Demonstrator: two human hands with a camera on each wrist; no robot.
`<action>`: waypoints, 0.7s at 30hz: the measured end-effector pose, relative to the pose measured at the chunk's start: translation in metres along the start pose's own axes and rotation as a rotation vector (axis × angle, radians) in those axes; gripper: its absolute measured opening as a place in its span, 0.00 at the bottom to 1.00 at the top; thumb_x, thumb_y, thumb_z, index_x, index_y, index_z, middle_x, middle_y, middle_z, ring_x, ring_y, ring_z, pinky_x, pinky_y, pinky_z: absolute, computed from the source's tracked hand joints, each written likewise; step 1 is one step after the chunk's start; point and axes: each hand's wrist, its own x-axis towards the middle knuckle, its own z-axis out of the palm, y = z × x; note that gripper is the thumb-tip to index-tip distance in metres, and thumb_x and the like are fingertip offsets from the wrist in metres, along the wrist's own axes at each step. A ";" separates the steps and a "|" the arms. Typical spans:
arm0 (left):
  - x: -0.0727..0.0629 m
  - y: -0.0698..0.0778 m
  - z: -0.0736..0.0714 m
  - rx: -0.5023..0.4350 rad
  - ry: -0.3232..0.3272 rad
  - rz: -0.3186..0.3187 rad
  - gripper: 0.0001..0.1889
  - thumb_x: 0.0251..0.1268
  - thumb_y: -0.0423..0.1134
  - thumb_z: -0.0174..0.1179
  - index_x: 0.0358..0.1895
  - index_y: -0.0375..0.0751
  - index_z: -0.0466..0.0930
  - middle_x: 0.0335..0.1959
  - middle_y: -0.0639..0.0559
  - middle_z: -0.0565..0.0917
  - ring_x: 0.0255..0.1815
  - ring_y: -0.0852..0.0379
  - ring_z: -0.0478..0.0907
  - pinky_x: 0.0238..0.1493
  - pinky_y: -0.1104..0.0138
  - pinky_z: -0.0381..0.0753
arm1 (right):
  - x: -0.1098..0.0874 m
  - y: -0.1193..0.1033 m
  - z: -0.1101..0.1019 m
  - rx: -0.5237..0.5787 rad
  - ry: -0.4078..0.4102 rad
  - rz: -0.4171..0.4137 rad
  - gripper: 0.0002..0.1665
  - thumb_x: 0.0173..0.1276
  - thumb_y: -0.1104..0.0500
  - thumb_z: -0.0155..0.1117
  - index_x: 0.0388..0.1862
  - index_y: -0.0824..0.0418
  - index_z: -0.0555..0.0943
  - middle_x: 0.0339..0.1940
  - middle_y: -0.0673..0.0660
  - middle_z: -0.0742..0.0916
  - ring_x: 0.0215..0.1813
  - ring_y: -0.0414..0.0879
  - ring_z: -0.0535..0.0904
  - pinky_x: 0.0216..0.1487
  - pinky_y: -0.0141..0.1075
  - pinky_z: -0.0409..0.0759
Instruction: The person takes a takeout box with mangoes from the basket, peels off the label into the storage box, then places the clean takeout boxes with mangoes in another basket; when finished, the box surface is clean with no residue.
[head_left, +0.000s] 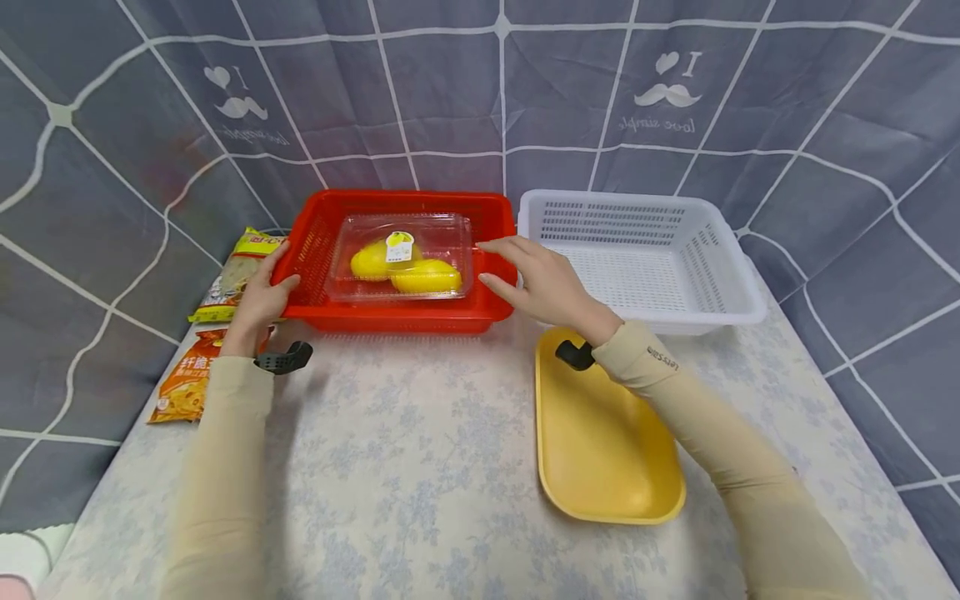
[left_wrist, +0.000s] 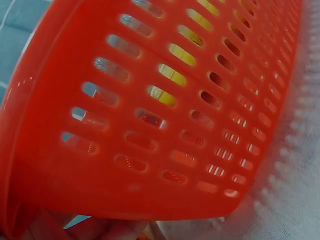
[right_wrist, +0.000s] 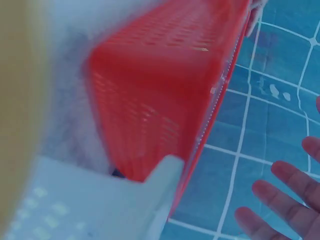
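My left hand (head_left: pixel 262 298) grips the left rim of a red plastic basket (head_left: pixel 397 323), thumb over the edge. Close up in the left wrist view is the basket's slotted wall (left_wrist: pixel 125 195), with part of the hand below the rim. Inside the basket sits a clear plastic box (head_left: pixel 408 223) with yellow fruit (head_left: pixel 427 277) in it and a label on its lid. Over the basket's right end hovers my right hand (head_left: pixel 542 282), holding nothing. The right wrist view shows its fingers (right_wrist: pixel 282 197) spread, apart from the red basket (right_wrist: pixel 150 110).
A white basket (head_left: pixel 738 292) stands right of the red one. In front of it, partly under the right forearm, lies a yellow tray (head_left: pixel 600 450). Two snack bags, one yellow-green (head_left: pixel 225 287) and one orange (head_left: pixel 183 387), lie at the left. Grey checked cloth (head_left: pixel 450 100) hangs behind.
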 end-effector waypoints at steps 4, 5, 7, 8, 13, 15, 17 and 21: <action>0.002 0.001 0.004 -0.023 0.008 -0.012 0.32 0.76 0.41 0.43 0.76 0.63 0.41 0.74 0.38 0.49 0.67 0.38 0.57 0.62 0.50 0.65 | 0.027 0.005 0.003 0.045 -0.096 0.106 0.29 0.68 0.46 0.59 0.65 0.54 0.73 0.60 0.54 0.77 0.59 0.48 0.72 0.52 0.43 0.76; 0.002 0.001 0.005 -0.030 0.010 -0.014 0.32 0.76 0.40 0.43 0.76 0.63 0.41 0.74 0.39 0.49 0.67 0.38 0.57 0.62 0.50 0.65 | 0.034 0.007 0.004 0.074 -0.127 0.136 0.29 0.68 0.45 0.59 0.65 0.54 0.72 0.61 0.54 0.76 0.60 0.49 0.71 0.54 0.43 0.75; 0.003 0.000 0.006 -0.039 0.013 -0.016 0.32 0.76 0.40 0.43 0.76 0.63 0.42 0.74 0.39 0.50 0.67 0.39 0.57 0.63 0.50 0.65 | 0.048 0.010 0.007 0.143 -0.189 0.195 0.29 0.69 0.46 0.58 0.66 0.55 0.72 0.63 0.56 0.74 0.62 0.51 0.69 0.58 0.45 0.71; 0.003 0.000 0.007 -0.043 0.014 -0.014 0.32 0.76 0.40 0.43 0.76 0.63 0.42 0.74 0.40 0.50 0.67 0.39 0.57 0.63 0.51 0.64 | 0.054 0.012 0.009 0.177 -0.219 0.226 0.30 0.69 0.46 0.59 0.66 0.55 0.71 0.64 0.57 0.74 0.63 0.52 0.68 0.61 0.46 0.69; 0.004 -0.002 0.008 -0.064 0.032 -0.020 0.31 0.76 0.40 0.44 0.76 0.62 0.44 0.73 0.41 0.51 0.66 0.41 0.58 0.62 0.52 0.66 | 0.081 0.018 0.024 0.283 -0.322 0.318 0.30 0.69 0.49 0.59 0.67 0.58 0.71 0.64 0.58 0.74 0.64 0.52 0.66 0.64 0.45 0.66; 0.003 -0.002 0.007 -0.070 0.039 -0.027 0.31 0.75 0.39 0.44 0.76 0.62 0.44 0.73 0.41 0.51 0.66 0.41 0.58 0.62 0.52 0.67 | 0.088 0.019 0.031 0.308 -0.338 0.338 0.29 0.69 0.50 0.59 0.66 0.59 0.71 0.63 0.57 0.75 0.63 0.51 0.67 0.63 0.43 0.67; 0.003 -0.002 0.006 -0.073 0.046 -0.032 0.31 0.75 0.39 0.45 0.76 0.62 0.45 0.73 0.41 0.52 0.66 0.42 0.58 0.62 0.53 0.67 | 0.094 0.019 0.037 0.356 -0.349 0.378 0.28 0.69 0.52 0.59 0.66 0.59 0.72 0.62 0.57 0.75 0.63 0.50 0.67 0.62 0.42 0.69; 0.001 -0.002 0.003 -0.069 0.052 -0.031 0.31 0.75 0.39 0.44 0.76 0.62 0.45 0.73 0.41 0.52 0.66 0.41 0.58 0.62 0.52 0.67 | 0.101 0.018 0.048 0.442 -0.375 0.484 0.28 0.69 0.54 0.59 0.67 0.59 0.71 0.65 0.57 0.73 0.64 0.50 0.64 0.61 0.42 0.70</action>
